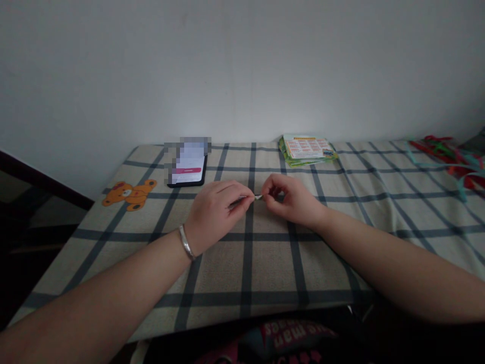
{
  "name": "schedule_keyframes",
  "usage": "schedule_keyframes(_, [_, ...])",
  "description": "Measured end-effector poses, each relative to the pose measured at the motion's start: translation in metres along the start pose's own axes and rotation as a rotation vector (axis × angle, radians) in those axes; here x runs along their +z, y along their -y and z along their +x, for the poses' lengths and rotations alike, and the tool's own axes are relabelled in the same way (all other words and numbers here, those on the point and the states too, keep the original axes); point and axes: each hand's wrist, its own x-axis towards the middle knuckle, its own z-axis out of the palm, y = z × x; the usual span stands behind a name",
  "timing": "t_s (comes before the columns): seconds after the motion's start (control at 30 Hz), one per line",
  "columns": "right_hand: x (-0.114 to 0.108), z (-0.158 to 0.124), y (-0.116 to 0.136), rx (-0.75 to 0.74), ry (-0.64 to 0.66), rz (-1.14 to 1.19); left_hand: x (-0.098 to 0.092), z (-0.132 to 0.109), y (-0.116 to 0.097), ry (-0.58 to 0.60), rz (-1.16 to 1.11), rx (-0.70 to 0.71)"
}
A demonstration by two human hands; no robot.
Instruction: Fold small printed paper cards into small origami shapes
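Observation:
My left hand (216, 210), with a silver bangle on its wrist, is closed in a pinch above the middle of the table. Facing it, my right hand (290, 199) has its thumb and forefinger pressed together. Between the two sets of fingertips a small thin strip (258, 197), pale and dark, spans the short gap, and both hands hold its ends. Most of the strip is covered by fingers, so its exact kind does not show. A dark line beneath my left fingers could be part of it or a shadow.
A checked cloth (265, 263) covers the table. Behind my left hand lies a phone (191, 162) with a lit screen; left of it, an orange bear cutout (131, 194). Printed cards (308, 149) lie near the wall. Red and teal ribbons (460, 164) lie far right.

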Motion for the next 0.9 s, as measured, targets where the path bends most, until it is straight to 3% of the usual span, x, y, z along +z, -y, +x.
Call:
schedule_keyframes(0.3, [-0.003, 0.001, -0.009, 0.107, -0.183, -0.025, 0.0, -0.005, 0.006, 0.008, 0.01, -0.08])
schedule_keyframes(0.53, [-0.003, 0.003, -0.013, 0.152, -0.168, -0.014, -0.001, -0.004, 0.005, 0.034, -0.021, -0.04])
schedule_keyframes(0.9, [-0.001, 0.002, -0.014, 0.141, -0.146, 0.037, 0.001, -0.004, 0.009, -0.013, -0.008, -0.155])
